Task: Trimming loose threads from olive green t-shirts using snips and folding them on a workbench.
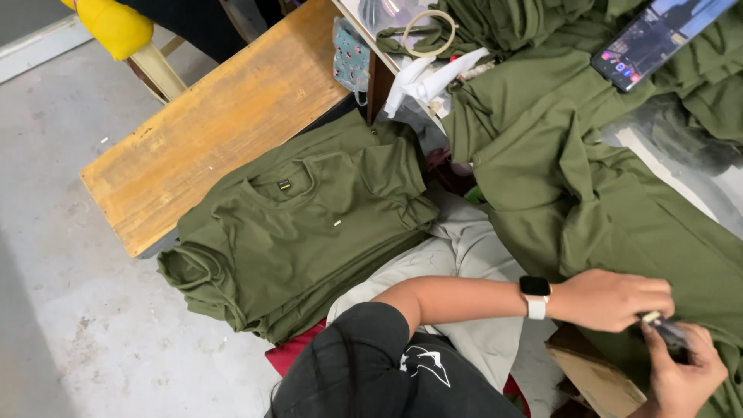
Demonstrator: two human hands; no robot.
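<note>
Over the grey floor (70,325) sits a folded shirt stack (302,232); my left hand (611,300) and right hand (685,371) pinch a small dark tool (667,331) on an unfolded olive shirt (588,193).

top right, a phone (656,35) lies tilted on the heaped olive cloth, its long rectangular screen lit with dark shapes and a row of small coloured icons near its lower end. over on the folded olive shirts by the wooden bench, a tiny dark neck label (284,184) with a yellowish mark sits inside the collar. just below and right of it, a very small pale tag (337,223) lies on the shirt front.
</note>
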